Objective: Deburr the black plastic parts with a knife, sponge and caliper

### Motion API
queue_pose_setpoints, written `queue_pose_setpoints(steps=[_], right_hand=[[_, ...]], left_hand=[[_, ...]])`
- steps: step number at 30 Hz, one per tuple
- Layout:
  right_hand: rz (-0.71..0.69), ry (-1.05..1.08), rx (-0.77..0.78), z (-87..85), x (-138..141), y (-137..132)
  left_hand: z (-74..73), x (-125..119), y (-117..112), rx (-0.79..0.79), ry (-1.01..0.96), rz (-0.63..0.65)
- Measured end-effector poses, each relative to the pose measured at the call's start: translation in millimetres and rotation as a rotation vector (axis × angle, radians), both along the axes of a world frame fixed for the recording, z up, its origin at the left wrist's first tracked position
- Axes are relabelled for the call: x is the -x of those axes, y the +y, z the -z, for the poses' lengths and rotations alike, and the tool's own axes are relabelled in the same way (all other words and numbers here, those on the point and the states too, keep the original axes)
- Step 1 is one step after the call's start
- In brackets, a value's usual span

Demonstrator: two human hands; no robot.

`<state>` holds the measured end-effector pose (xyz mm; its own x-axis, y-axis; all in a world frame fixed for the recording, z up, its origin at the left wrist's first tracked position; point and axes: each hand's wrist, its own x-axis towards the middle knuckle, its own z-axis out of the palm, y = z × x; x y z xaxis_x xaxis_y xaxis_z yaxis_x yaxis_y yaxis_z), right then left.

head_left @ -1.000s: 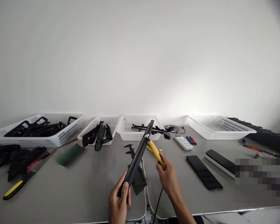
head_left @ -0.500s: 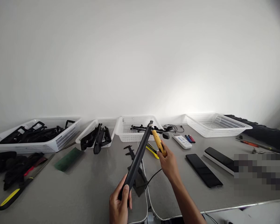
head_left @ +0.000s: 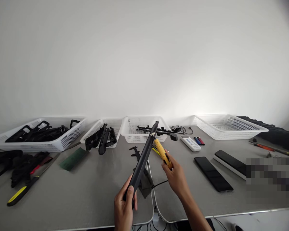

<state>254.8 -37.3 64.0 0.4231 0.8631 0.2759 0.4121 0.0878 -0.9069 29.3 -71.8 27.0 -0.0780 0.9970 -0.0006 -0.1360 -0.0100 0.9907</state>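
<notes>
My left hand (head_left: 124, 205) is wrapped round the near end of a long black plastic strip (head_left: 144, 158), which slants up and away toward the middle basket. My right hand (head_left: 175, 175) grips a yellow-handled tool (head_left: 162, 153); its tip touches the strip near the far end. A black cord (head_left: 159, 184) trails from below my right hand toward the table's front edge. Under the strip on the grey table (head_left: 86, 183) lie a dark flat piece (head_left: 144, 186) and a black caliper-shaped part (head_left: 135, 150).
Along the wall stand white baskets: one at left (head_left: 69, 136) with black frames, a small one (head_left: 92, 131) with black parts, a middle one (head_left: 132, 128), an empty-looking one at right (head_left: 231, 126). A remote (head_left: 190, 143), two black slabs (head_left: 213, 174), a yellow-black knife (head_left: 21, 192) and green card (head_left: 72, 158) lie about.
The yellow tool's tip has slid along the far end of the strip, up toward its tip and back down a little. My left hand keeps hold of the strip. The view shifted slightly.
</notes>
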Motion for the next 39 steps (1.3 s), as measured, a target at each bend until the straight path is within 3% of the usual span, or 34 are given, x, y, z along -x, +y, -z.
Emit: queue_pose_setpoints(steps=[7,16,31,36,39], right_hand=[[-0.138,-0.009,0.084,12.8,13.9,-40.2],[-0.257,-0.096,0.205,13.7,24.6,-82.8],[-0.42,-0.168,0.223,30.6,34.6,-116.9],[-0.431,-0.182,0.232,37.9,35.0,-119.8],[-0.433,-0.163,0.259,33.6,32.6,-116.3]], left_hand=[[-4.4,-1.1,-2.4,0.041,-0.041,-0.026],[-13.5,-2.4,-7.6,0.032,-0.054,-0.034],[-6.8,-4.2,-5.8,-0.021,-0.111,-0.12],[-5.0,-4.4,-5.4,-0.018,-0.176,-0.114],[-7.5,-4.2,-5.5,-0.038,-0.121,-0.124]])
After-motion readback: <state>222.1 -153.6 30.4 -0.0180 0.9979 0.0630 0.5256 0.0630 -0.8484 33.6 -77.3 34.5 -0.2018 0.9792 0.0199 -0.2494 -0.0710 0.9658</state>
